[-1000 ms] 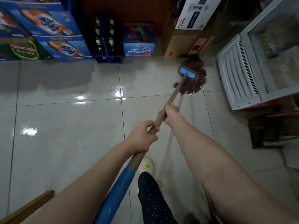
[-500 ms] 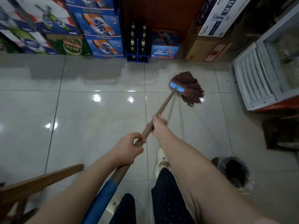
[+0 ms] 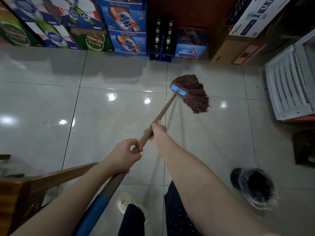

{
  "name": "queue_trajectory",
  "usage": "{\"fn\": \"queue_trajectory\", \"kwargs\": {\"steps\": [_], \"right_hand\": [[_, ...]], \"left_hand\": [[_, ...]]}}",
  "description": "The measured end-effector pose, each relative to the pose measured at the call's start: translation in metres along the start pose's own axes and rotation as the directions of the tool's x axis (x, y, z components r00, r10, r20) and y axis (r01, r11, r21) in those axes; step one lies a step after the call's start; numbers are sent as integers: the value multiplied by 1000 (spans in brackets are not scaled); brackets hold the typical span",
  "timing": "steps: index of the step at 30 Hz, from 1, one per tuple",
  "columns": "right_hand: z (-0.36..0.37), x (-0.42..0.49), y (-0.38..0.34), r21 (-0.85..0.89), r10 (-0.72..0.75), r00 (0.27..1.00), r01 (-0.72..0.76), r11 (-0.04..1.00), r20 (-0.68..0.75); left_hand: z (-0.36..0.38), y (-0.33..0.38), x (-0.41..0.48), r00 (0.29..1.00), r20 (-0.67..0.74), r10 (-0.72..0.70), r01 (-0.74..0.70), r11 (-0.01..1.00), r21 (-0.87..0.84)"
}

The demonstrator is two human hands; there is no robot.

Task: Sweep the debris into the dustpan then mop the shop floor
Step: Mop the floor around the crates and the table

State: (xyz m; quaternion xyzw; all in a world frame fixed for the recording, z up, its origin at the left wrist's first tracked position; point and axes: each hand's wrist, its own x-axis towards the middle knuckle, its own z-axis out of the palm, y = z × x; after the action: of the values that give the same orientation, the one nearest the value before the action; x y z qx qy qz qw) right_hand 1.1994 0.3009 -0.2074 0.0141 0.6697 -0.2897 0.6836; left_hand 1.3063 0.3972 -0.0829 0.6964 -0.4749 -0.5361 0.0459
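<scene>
Presently, the mopping step is judged under way; no dustpan is in view.

- Lower left: a wooden chair point(image 3: 42, 183) is seen just beside the blue end of the handle point(image 3: 165, 108). A hard pull back could knock that end into the chair.
- Upper left: beer cartons point(image 3: 126, 40) are stacked along the wall, standing on the floor point(image 3: 42, 108). The tiles show strong glare and are judged wet, so a slip is possible if a step is taken onto them too soon.
- Centre: the left hand point(image 3: 123, 155) is closed round the handle, its fingers point(image 3: 134, 146) curled fully about the shaft. The right hand point(image 3: 158, 133) is wrapped round the shaft further down, with the fingers mostly hidden behind it. Both grips are judged firm.
- Centre top: bottles point(image 3: 157, 41) stand upright in a blue crate against the wall. A long forward push could topple them.
- Right of centre: the mop head point(image 3: 194, 92) lies on the floor, apart from the bottles, strings fanned away from the person.
- Lower right: a bag-lined bin point(image 3: 242, 184) stands near the right leg; it could be tipped by a backward step.
- Far right: a white grille point(image 3: 286, 82) stands on the floor; strings could snag on it if the stroke is swung wide.
</scene>
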Motion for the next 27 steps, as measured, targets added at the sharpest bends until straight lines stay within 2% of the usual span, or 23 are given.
{"fn": "queue_trajectory", "kwargs": {"steps": [16,20,27], "right_hand": [[-68,99,-226,10,-46,999,46,999,-24],[-71,98,-233,24,-38,999,38,999,-1],[-52,65,-187,-5,-65,998,65,998,-22]], "left_hand": [[56,183,170,999,-6,40,-40,994,-104],[55,186,171,1000,-6,24,-25,994,-106],[33,146,124,1000,0,18,-18,991,-130]]}}
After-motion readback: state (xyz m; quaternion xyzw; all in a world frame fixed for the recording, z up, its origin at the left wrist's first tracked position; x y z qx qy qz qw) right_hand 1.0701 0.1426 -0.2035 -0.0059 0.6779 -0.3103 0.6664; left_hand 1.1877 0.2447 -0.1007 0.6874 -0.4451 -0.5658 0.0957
